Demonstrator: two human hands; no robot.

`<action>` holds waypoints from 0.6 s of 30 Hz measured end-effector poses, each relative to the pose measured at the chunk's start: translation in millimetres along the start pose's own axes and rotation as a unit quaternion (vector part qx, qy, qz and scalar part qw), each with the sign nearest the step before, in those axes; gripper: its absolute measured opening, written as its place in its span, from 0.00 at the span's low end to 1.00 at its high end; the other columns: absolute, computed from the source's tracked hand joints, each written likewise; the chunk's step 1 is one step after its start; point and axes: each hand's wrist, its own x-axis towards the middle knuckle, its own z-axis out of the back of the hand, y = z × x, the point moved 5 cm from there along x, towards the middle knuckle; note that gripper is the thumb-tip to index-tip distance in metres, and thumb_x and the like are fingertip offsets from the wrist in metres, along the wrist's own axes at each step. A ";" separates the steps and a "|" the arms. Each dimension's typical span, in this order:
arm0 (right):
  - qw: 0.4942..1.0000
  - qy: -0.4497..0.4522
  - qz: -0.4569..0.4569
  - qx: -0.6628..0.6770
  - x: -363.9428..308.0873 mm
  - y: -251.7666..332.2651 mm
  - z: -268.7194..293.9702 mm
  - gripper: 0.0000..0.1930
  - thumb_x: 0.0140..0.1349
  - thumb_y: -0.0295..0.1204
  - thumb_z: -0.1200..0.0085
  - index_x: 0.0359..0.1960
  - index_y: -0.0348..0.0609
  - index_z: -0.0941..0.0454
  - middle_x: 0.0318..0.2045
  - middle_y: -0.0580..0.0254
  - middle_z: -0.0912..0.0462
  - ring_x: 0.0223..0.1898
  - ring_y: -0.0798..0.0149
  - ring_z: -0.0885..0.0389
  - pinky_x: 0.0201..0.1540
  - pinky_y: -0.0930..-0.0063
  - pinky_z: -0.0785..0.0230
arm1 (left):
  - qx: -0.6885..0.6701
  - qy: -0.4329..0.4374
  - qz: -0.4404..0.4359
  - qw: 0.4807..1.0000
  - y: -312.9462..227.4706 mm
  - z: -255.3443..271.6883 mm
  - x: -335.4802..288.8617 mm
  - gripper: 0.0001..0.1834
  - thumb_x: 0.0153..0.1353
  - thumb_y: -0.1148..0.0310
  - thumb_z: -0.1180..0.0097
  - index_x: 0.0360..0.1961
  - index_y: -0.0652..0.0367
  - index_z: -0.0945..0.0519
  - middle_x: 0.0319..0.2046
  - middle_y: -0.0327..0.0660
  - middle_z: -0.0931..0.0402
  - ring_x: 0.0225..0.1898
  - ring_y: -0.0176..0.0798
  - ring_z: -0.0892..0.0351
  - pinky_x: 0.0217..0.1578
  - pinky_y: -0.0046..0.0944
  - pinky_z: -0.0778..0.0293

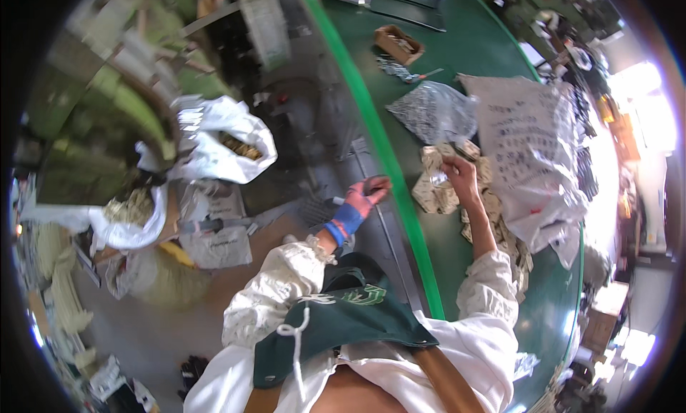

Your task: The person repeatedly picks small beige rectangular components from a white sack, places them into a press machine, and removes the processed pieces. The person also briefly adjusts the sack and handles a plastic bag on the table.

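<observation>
My left hand (359, 201), in a pink and blue glove, is at the green edge of the table, fingers curled together. Whatever it may hold is too small to make out. Over a heap of small beige patterned pieces (436, 196) on the green tabletop is my bare right hand (463, 178), its fingers pinched. A small shiny, whitish piece (438, 177) shows at those fingertips; its kind is unclear. Just beyond the heap lies a clear plastic bag (437, 111) of small grey parts.
A large white woven sack (525, 152) with printing lies right of the heap. Farther back are a small brown box (399, 44) and a black metal frame (407, 6). To the left, an open white bag (232, 145) holds brass-coloured parts, beside green machinery (128, 106).
</observation>
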 end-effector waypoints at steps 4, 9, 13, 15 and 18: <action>0.982 0.172 0.037 0.068 -33.8 85.7 -87.3 0.10 0.48 0.17 0.42 0.34 0.36 0.19 0.26 0.61 0.20 0.33 0.65 0.21 0.38 0.72 0.30 | 0.091 0.001 0.046 0.995 -27.3 18.4 -23.0 0.21 0.55 0.72 0.39 0.50 0.63 0.28 0.41 0.42 0.22 0.39 0.32 0.23 0.41 0.32 0.26; 0.944 0.143 0.297 0.023 -0.2 209.9 -201.0 0.10 0.45 0.21 0.39 0.31 0.38 0.21 0.29 0.60 0.21 0.33 0.57 0.25 0.37 0.68 0.31 | 0.306 -0.238 0.032 0.921 -81.0 110.1 -101.5 0.17 0.51 0.66 0.36 0.39 0.65 0.23 0.31 0.42 0.20 0.31 0.32 0.22 0.31 0.34 0.24; 0.887 0.172 0.426 -0.044 49.9 249.0 -343.2 0.04 0.47 0.23 0.46 0.26 0.40 0.22 0.28 0.59 0.22 0.35 0.54 0.24 0.36 0.64 0.30 | 0.215 -0.281 0.009 0.935 -33.6 198.8 -155.2 0.14 0.53 0.70 0.38 0.39 0.66 0.23 0.31 0.41 0.20 0.29 0.31 0.22 0.29 0.32 0.23; 0.860 0.184 0.444 -0.171 62.5 246.2 -387.3 0.04 0.45 0.24 0.47 0.22 0.41 0.21 0.26 0.58 0.21 0.36 0.55 0.22 0.35 0.64 0.27 | 0.089 -0.279 0.015 0.956 -63.2 197.4 -176.7 0.13 0.54 0.72 0.40 0.39 0.67 0.24 0.31 0.42 0.20 0.29 0.32 0.21 0.28 0.31 0.23; 0.835 0.184 0.455 -0.250 56.4 263.3 -390.8 0.05 0.46 0.26 0.48 0.19 0.41 0.20 0.21 0.57 0.20 0.29 0.54 0.20 0.30 0.63 0.26 | 0.111 -0.303 -0.009 0.946 -66.5 236.6 -207.9 0.14 0.56 0.74 0.42 0.42 0.68 0.26 0.32 0.44 0.21 0.29 0.35 0.20 0.28 0.32 0.22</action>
